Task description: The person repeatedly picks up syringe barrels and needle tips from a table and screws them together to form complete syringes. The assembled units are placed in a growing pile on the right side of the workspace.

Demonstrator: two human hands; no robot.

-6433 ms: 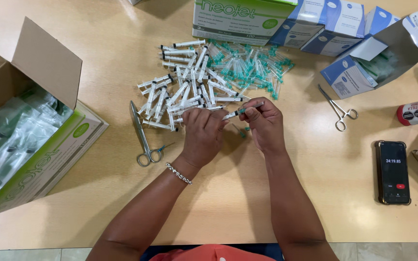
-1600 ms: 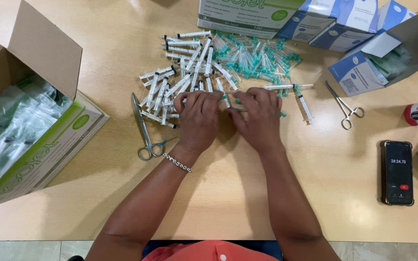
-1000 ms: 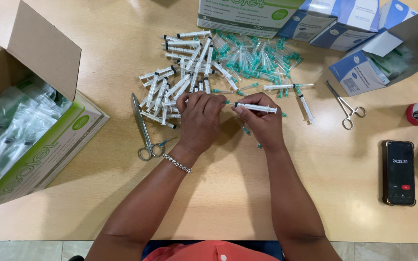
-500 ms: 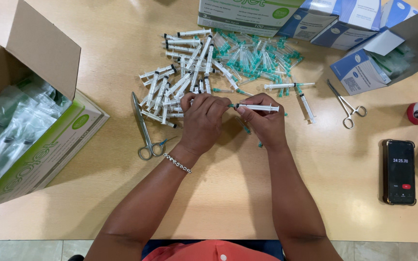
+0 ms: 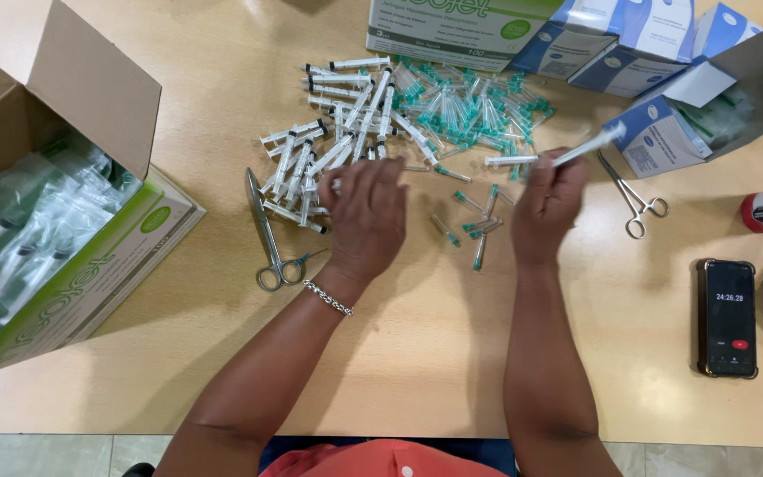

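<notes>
Right hand (image 5: 547, 201) grips syringe (image 5: 589, 146) (blurred); left hand (image 5: 366, 212) spread over syringe pile (image 5: 328, 150).

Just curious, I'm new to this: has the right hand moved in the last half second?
Yes. The right hand, holding a syringe, has swung rightward, away from the left hand and toward the forceps.
</notes>
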